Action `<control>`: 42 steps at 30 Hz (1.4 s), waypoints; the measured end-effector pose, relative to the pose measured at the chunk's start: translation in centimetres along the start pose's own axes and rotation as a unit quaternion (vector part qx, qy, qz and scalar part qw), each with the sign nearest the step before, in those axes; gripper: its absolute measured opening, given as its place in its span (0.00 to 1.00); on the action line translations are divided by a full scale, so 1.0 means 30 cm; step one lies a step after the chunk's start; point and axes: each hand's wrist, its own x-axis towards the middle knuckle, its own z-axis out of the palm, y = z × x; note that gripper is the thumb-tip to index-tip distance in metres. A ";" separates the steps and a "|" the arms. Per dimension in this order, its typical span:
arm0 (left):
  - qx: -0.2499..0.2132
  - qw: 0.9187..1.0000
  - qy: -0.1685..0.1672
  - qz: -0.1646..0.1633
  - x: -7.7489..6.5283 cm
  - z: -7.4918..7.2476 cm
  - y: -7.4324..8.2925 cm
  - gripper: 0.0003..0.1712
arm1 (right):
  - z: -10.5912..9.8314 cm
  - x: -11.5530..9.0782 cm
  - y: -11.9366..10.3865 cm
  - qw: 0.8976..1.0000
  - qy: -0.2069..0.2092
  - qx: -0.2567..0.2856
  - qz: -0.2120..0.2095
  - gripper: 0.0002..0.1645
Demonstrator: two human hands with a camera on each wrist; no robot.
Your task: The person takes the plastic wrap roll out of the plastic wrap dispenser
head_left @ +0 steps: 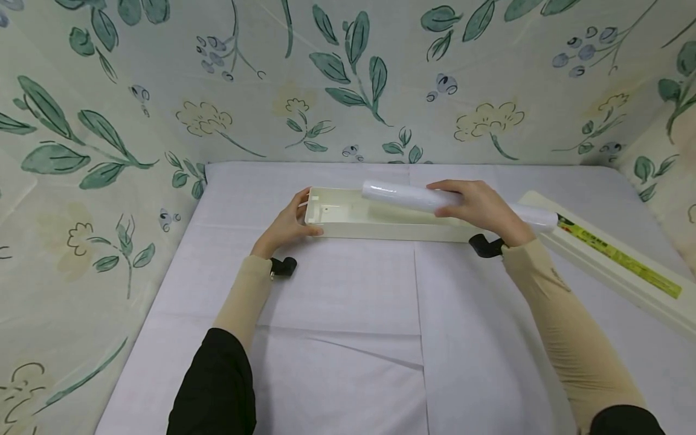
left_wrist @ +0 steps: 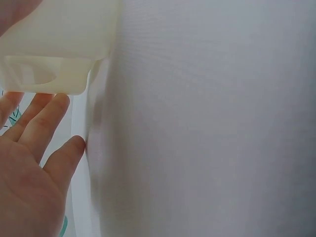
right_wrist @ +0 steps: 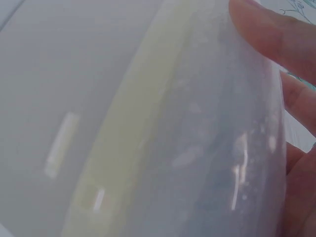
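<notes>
My left hand [head_left: 287, 225] grips the left end of a long cream plastic box [head_left: 380, 232], thumb at its front edge and fingers around the end. In the left wrist view, its fingertips meet the underside of the box's end [left_wrist: 29, 76]. Across the box, tilted over its open top, lies a shiny roll of clear plastic film [head_left: 399, 196]. My right hand [head_left: 481, 208] holds that roll from above near its middle. Close up in the right wrist view, the film roll [right_wrist: 222, 113] fills the frame, with thumb and fingers around its right side.
A long cream lid [head_left: 652, 297] with a yellow printed label strip [head_left: 625, 257] lies slanted on the right, behind the roll's right end. A creased white cloth [head_left: 348, 362] covers the table. Floral fabric [head_left: 261, 90] hangs behind and to the left.
</notes>
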 end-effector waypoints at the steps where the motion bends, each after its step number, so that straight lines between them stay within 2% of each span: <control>1: -0.001 1.000 -0.002 -0.001 -0.009 0.000 0.017 0.62 | -0.003 -0.003 0.003 1.000 -0.001 0.000 0.002 0.31; 6: -0.002 1.000 -0.009 -0.003 -0.059 0.001 0.106 0.60 | -0.023 -0.026 0.010 1.000 -0.003 -0.002 0.011 0.31; 12: 0.000 1.000 -0.007 -0.003 -0.062 0.003 0.109 0.59 | -0.048 -0.060 0.022 1.000 0.007 -0.003 0.016 0.31; 14: 0.001 1.000 -0.006 -0.003 -0.061 0.003 0.106 0.59 | -0.054 -0.070 0.026 1.000 0.008 -0.001 0.018 0.31; 22: -0.003 1.000 0.000 -0.004 0.007 0.002 -0.009 0.63 | -0.078 -0.105 0.046 0.999 0.021 -0.009 0.028 0.31; 33: 0.004 1.000 0.014 0.010 0.003 0.004 -0.013 0.63 | -0.094 -0.145 0.065 0.998 0.021 -0.017 0.056 0.33; 42: 0.006 1.000 0.012 0.011 0.006 0.004 -0.021 0.63 | -0.110 -0.174 0.081 0.997 0.018 -0.015 0.075 0.35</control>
